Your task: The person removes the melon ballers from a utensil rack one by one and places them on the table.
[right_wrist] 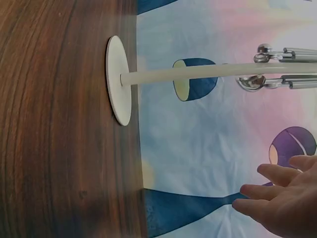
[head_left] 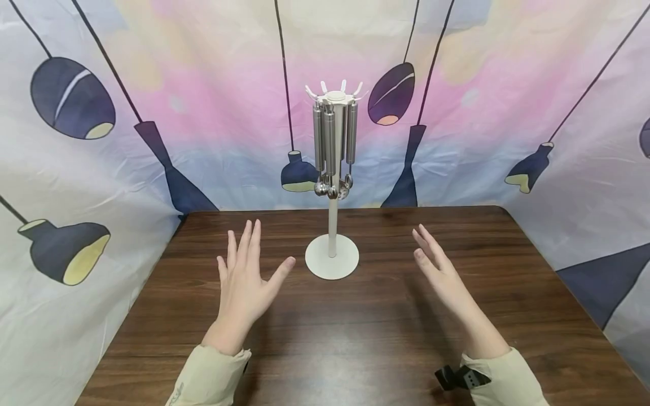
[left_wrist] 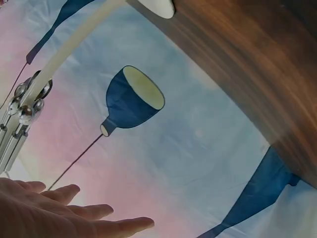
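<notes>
A white stand (head_left: pixel 332 256) with a round base and a thin pole rises at the middle of the dark wooden table (head_left: pixel 386 338). Several steel utensils (head_left: pixel 332 144) hang from white hooks at its top. My left hand (head_left: pixel 247 276) hovers to the left of the base, fingers straight and spread, holding nothing. To the right of the base my right hand (head_left: pixel 439 270) is raised with straight fingers, also holding nothing. The wrist views show the stand (right_wrist: pixel 119 79) and utensils (left_wrist: pixel 22 111) beyond each hand's fingers (left_wrist: pixel 99 220) (right_wrist: pixel 277 198).
A cloth backdrop (head_left: pixel 152 113) printed with dark hanging lamps encloses the table on the back, left and right. The table's rounded far corners lie close to it. A dark strap (head_left: pixel 459 376) sits at my right wrist.
</notes>
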{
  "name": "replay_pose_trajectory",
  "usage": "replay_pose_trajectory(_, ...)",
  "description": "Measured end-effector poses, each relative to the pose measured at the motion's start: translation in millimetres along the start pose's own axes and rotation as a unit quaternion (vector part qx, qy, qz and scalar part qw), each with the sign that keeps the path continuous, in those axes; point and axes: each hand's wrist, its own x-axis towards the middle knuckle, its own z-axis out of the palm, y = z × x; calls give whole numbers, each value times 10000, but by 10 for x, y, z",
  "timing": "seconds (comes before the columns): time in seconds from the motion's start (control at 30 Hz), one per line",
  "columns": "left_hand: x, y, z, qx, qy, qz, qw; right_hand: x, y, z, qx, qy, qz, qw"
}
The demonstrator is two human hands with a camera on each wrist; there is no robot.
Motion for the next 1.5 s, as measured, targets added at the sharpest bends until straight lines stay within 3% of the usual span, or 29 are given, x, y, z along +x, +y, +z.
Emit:
replay_pose_trajectory(0.27,85,78,-65,-108,132,135,9998,77,-163,2,299,152,-9,9994)
replay_pose_trajectory(0.8,235,255,-148,-259,325,473,9980,285,-416,92,484,-87,-209,9986)
replay_pose_trajectory(1.17,322,359,-225,-411,488,666,9957,367,-682,63,359,-31,-633,9973)
replay_pose_trajectory(1.5,464,525,-299,-453,518,1034,9923,489,-884,31,190,-181,-866,9959)
